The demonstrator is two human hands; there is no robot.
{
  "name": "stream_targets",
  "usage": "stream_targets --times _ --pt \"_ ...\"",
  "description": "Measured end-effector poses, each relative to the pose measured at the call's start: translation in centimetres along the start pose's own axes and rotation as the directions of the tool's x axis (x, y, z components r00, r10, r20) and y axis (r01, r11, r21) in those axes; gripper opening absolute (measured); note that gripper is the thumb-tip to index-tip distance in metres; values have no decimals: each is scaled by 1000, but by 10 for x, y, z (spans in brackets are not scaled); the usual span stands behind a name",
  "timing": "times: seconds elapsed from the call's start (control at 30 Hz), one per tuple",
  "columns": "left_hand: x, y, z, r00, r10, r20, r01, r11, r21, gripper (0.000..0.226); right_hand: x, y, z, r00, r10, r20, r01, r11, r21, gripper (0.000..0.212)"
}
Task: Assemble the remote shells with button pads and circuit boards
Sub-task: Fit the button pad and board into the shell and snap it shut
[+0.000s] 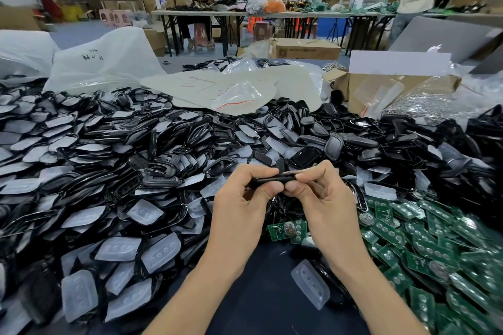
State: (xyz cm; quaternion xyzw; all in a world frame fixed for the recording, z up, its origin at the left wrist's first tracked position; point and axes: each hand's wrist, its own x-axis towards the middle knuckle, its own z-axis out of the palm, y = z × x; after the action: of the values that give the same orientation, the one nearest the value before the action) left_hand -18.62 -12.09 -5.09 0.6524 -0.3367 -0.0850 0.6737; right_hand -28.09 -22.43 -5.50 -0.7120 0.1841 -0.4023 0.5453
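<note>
Heaps of glossy black plastic remote shells, many with translucent white rubber button pads lying in or on them, cover the dark worktop to the left of and beyond the hands, while a smaller drift of green circuit boards with round silver coin cells spreads to the right of them. One loose button pad lies near the right forearm, and a single green board sits just below the hands, between the wrists. The left hand and right hand meet in front of the chest, both pinching one slim black remote shell edge-on between thumbs and forefingers, each gripping an end. This looks like the closing step, the two halves being pressed together; whether pad and board are already inside cannot be told. Judging by the grip, the next move calls for even thumb pressure along the seam until it snaps shut.
</note>
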Motion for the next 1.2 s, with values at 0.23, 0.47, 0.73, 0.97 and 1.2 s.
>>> stream_targets --times 0.23,0.47,0.73,0.97,1.2 --pt "1 1 -1 1000 1 -17 -1 1000 -22 40 0 2 1 1000 2 11 -2 1000 -11 39" --pt "1 2 0 1000 6 -13 -7 999 -35 36 1 0 1 1000 -8 2 8 1000 -4 40" --pt "8 0 -2 991 -119 56 129 963 -237 14 -1 -5 0 997 -46 58 42 997 66 10" --pt "13 5 -6 832 -411 373 555 592 -585 33 0 -3 0 991 -45 126 40 998 42 20" --pt "13 4 -5 807 -456 375 590 586 -556 22 -1 2 0 986 22 163 -25 1000 18 20"
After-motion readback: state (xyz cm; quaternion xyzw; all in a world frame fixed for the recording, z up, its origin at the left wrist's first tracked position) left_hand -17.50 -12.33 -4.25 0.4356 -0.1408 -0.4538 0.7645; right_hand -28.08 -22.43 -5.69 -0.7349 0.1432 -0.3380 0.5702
